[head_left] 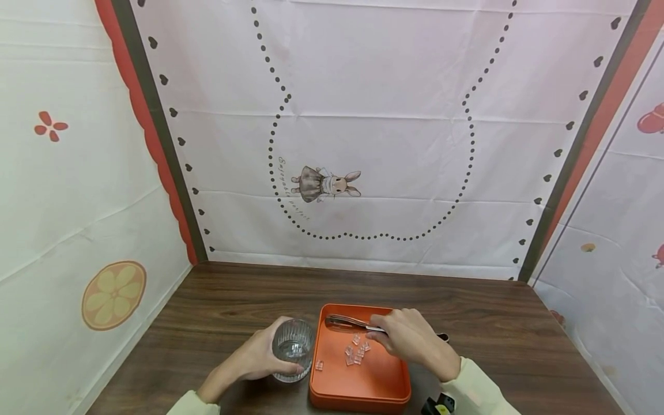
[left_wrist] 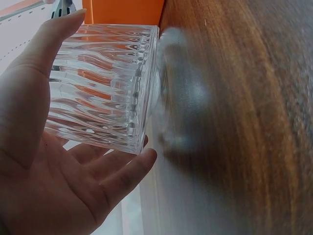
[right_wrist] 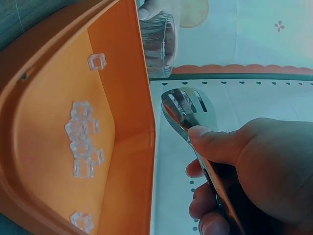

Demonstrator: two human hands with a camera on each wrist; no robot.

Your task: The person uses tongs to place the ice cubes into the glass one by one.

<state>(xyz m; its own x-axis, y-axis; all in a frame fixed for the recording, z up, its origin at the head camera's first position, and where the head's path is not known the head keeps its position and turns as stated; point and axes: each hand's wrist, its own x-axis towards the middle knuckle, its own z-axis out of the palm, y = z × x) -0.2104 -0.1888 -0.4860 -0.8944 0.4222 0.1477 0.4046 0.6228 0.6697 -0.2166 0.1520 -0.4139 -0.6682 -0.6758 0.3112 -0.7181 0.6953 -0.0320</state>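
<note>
My left hand [head_left: 256, 353] grips a clear ribbed glass [head_left: 293, 346] just left of the orange tray [head_left: 363, 385]. In the left wrist view, the thumb and fingers wrap the glass [left_wrist: 105, 88], its base close to the table; contact is unclear. My right hand [head_left: 410, 339] holds metal tongs [head_left: 349, 320] over the tray's far part, their head pointing toward the glass. The slotted tong tips [right_wrist: 180, 105] lie close together, with nothing seen between them. A cluster of clear cubes [head_left: 357, 353] lies on the tray floor, and a single cube [head_left: 319, 365] sits by its left wall.
The dark wooden table [head_left: 233, 294] surrounds the tray. A printed white cloth [head_left: 384, 161] rises behind the table, and similar cloth [head_left: 93, 202] hangs on the left. The tray's raised wall [right_wrist: 129, 78] stands between the cubes and the glass.
</note>
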